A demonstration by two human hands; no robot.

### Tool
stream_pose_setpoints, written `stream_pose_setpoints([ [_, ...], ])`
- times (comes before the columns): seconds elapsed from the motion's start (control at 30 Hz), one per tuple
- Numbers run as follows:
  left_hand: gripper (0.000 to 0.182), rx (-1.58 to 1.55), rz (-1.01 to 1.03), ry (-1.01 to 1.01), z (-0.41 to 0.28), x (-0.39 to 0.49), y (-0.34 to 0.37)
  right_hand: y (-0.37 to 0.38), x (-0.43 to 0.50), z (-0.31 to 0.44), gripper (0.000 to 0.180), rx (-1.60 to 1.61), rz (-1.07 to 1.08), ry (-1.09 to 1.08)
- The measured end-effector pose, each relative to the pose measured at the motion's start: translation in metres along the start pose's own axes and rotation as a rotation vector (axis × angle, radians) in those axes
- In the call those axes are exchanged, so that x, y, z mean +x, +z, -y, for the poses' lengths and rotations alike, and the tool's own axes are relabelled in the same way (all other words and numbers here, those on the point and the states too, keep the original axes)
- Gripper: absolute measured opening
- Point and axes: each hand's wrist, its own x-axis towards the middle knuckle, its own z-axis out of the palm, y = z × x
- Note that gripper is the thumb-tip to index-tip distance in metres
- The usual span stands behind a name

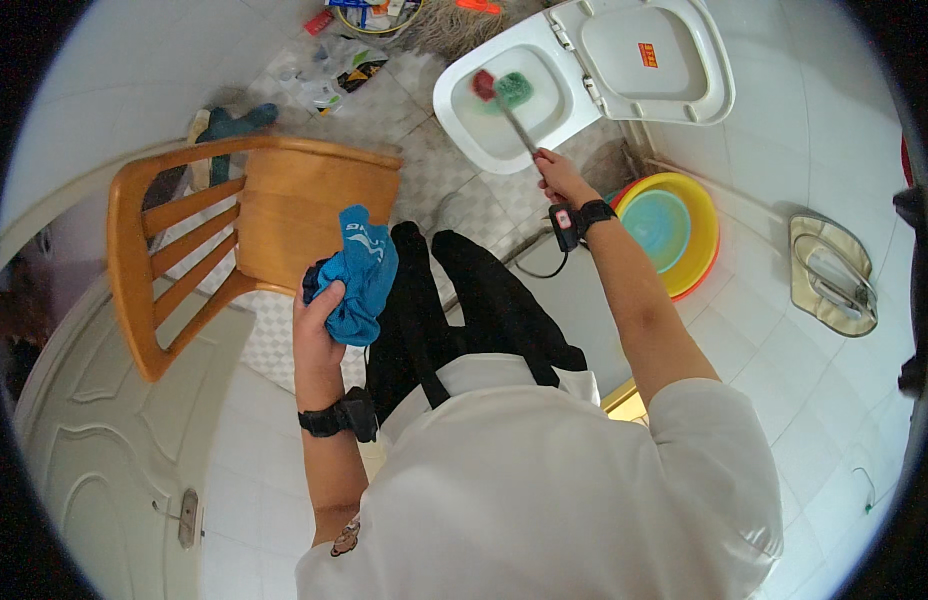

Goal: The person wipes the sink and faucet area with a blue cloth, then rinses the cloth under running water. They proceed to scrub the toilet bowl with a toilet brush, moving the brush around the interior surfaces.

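Observation:
My right hand [560,177] grips the handle of a toilet brush [518,126], whose far end reaches into the white toilet bowl [464,135]. Red bristles [483,85] show at the end of the handle, and a green patch [514,89] lies beside them in the bowl; whether it belongs to the brush, I cannot tell. The toilet seat and lid [715,82] are raised. Bunched in my left hand [321,315] is a blue cloth item [363,277] with white print, along with some darker fabric, held near the wooden chair's seat.
A wooden chair [314,202] stands at the left, with a panelled door [134,420] beyond it. Nested yellow and turquoise basins [704,225] sit right of my right wrist. Plastic bags [329,71] and a mop head [453,26] lie at the top. Slippers [831,277] hang at the right wall.

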Motion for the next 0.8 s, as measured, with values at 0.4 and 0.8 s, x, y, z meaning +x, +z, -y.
stream_pose_setpoints([
  [0.4,0.04,0.083,0.082,0.054,-0.011,-0.021,0.014,-0.029,-0.053,-0.118,0.028,-0.653,-0.173,-0.331],
  [0.8,0.042,0.026,0.069,0.191,0.01,-0.084,0.02,-0.034,-0.073,-0.113,0.034,-0.595,-0.205,-0.42],
])
